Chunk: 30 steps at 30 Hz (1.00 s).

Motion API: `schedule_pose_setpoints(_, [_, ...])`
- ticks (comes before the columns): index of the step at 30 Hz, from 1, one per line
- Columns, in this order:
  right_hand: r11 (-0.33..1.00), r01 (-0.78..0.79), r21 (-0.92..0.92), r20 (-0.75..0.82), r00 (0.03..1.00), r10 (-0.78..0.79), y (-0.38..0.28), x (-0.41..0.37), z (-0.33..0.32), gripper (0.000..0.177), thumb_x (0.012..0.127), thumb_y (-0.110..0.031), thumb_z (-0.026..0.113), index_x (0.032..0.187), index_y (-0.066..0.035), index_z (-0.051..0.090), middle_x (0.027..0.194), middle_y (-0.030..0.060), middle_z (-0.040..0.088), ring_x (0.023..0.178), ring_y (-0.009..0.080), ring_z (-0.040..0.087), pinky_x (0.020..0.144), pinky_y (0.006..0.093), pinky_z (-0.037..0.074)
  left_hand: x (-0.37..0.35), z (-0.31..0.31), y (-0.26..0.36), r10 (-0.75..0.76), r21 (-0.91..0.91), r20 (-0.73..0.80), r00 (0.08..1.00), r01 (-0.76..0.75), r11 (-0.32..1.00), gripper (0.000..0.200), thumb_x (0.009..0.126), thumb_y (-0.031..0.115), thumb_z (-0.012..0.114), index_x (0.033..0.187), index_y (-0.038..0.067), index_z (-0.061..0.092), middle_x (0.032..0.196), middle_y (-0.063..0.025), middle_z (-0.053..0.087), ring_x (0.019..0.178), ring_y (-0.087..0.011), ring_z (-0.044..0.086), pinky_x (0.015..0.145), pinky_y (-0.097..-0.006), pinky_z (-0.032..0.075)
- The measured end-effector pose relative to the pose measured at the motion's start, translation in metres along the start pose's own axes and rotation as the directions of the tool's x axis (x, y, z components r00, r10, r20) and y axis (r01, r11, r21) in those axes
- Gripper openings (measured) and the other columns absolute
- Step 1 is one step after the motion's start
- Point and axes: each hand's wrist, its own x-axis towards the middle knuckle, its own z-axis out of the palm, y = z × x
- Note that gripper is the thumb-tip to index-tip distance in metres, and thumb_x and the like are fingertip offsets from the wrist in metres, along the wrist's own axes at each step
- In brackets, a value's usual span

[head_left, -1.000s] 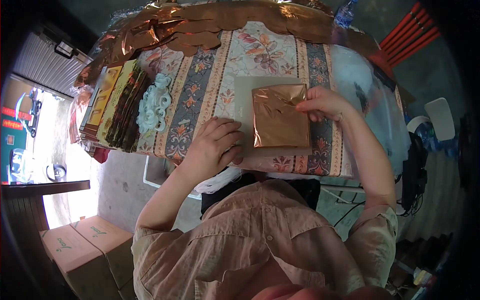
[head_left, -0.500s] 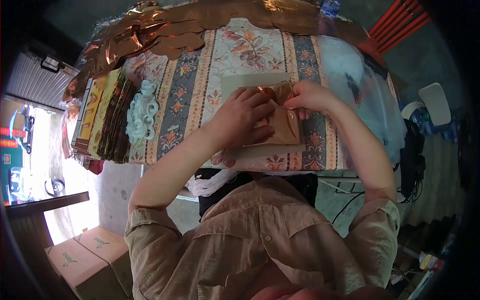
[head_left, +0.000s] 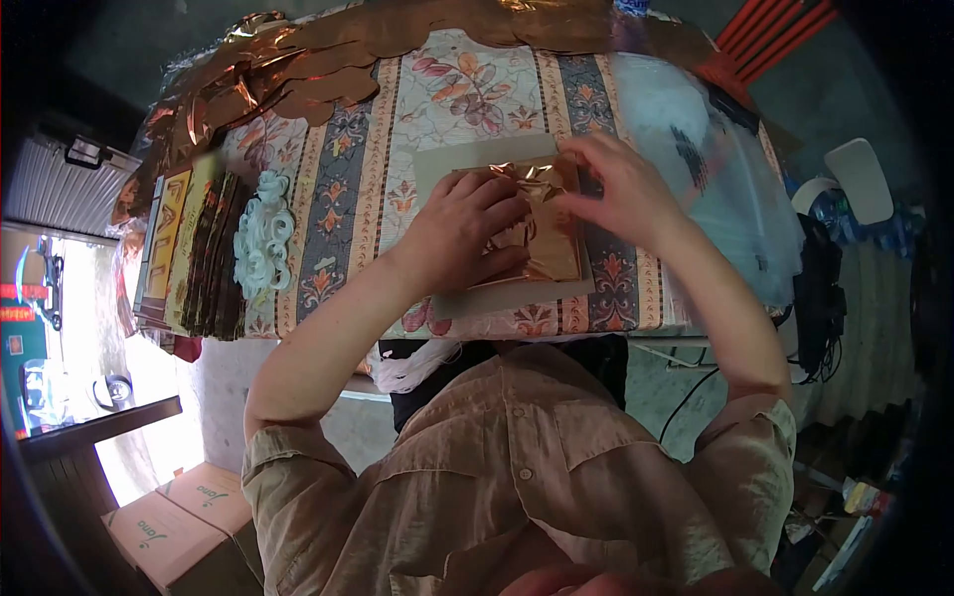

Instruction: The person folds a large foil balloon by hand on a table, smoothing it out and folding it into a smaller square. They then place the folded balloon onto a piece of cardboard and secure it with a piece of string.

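Observation:
A shiny copper-coloured foil piece (head_left: 553,238) lies on a grey board (head_left: 477,301) at the table's near edge, in front of me. My left hand (head_left: 465,226) rests on the foil's left part with its fingers spread. At the upper right corner of the foil is my right hand (head_left: 618,189), its thumb and fingers apart, with nothing visible between them. The right hand is slightly blurred. Whether its fingertips touch the foil I cannot tell.
On the patterned tablecloth (head_left: 462,84), white rings (head_left: 264,235) and a stack of folded patterned pieces (head_left: 204,248) stand at the left. Brown foil sheets (head_left: 417,32) line the far edge. Clear plastic bags (head_left: 730,214) lie at the right. Cardboard boxes (head_left: 184,521) sit lower left.
My right hand has opened from a pinch on the foil's right edge and moved slightly up. My left hand stays on the foil. The view has shifted a little.

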Motion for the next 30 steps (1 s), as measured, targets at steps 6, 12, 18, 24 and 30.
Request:
schedule_pose_setpoints(6, [0.959,0.254,-0.123,0.103,0.965,-0.242,0.0,-0.02,0.019,0.095,0.067,-0.045,0.075,0.139,0.0,0.032,0.147,0.0177,0.026,0.136,0.0303,0.026,0.111,0.0407,0.023,0.002,-0.002,0.0,0.007,-0.009,0.009,1.0,-0.006,1.0,0.042,0.073,0.032,0.07,0.109,0.011,0.061,0.118,-0.0085,0.055,0.116,-0.0271,0.047,0.102,-0.0411,0.033])
schedule_pose_setpoints(12, [0.94,0.249,-0.233,0.215,0.956,-0.2,0.005,-0.016,0.025,0.112,0.067,-0.058,0.07,0.143,0.006,0.018,0.151,0.0224,0.016,0.142,0.0306,0.014,0.116,0.042,0.013,0.001,-0.003,-0.004,-0.007,-0.048,0.001,1.0,0.007,0.999,0.044,0.071,0.031,0.072,0.108,0.01,0.062,0.117,-0.0088,0.055,0.116,-0.0274,0.048,0.101,-0.0413,0.034])
schedule_pose_setpoints(18, [0.913,0.304,-0.273,0.229,0.942,-0.246,0.011,-0.015,0.025,0.116,0.066,-0.07,0.062,0.14,0.009,0.021,0.148,0.0254,0.02,0.141,0.0329,0.016,0.115,0.0431,0.013,-0.006,-0.018,-0.012,-0.029,-0.068,0.041,0.999,0.032,0.997,0.061,0.064,0.034,0.078,0.117,0.01,0.059,0.127,-0.0112,0.052,0.124,-0.0295,0.042,0.107,-0.0458,0.029])
schedule_pose_setpoints(24, [0.899,0.331,-0.285,0.215,0.937,-0.277,0.011,-0.013,0.029,0.119,0.065,-0.075,0.058,0.14,0.01,0.021,0.148,0.0258,0.022,0.141,0.0335,0.016,0.115,0.0436,0.012,-0.013,-0.026,-0.021,-0.136,-0.054,0.168,0.976,0.147,0.988,0.078,0.06,0.035,0.081,0.128,0.01,0.052,0.138,-0.0122,0.043,0.134,-0.0309,0.033,0.111,-0.0483,0.023])
schedule_pose_setpoints(30, [0.904,0.333,-0.268,0.198,0.937,-0.287,0.013,-0.013,0.031,0.119,0.065,-0.072,0.061,0.141,0.009,0.019,0.148,0.0253,0.021,0.141,0.0336,0.016,0.115,0.0436,0.011,-0.012,-0.035,-0.035,-0.187,-0.293,0.184,0.965,0.235,0.927,0.068,0.066,0.021,0.079,0.127,0.01,0.052,0.137,-0.0117,0.045,0.131,-0.0269,0.038,0.106,-0.0416,0.033])
